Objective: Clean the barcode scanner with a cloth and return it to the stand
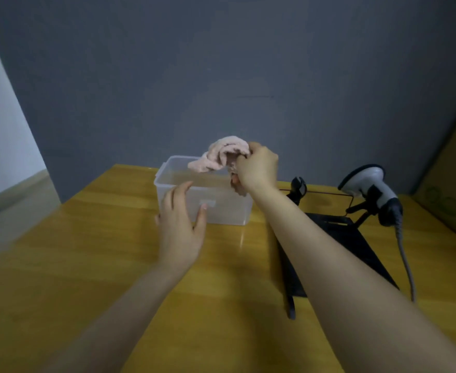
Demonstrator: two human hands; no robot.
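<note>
My right hand grips a crumpled pink cloth and holds it above the far right corner of a clear plastic box. My left hand hovers with spread fingers at the near left side of the box and holds nothing. The white and black barcode scanner rests in its black stand at the right, its grey cable trailing toward me. My right forearm hides part of the stand's flat black base.
A yellow wooden table carries everything. A second black clip holder rises behind my right arm. A cardboard box stands at the far right edge. A grey wall runs close behind the table.
</note>
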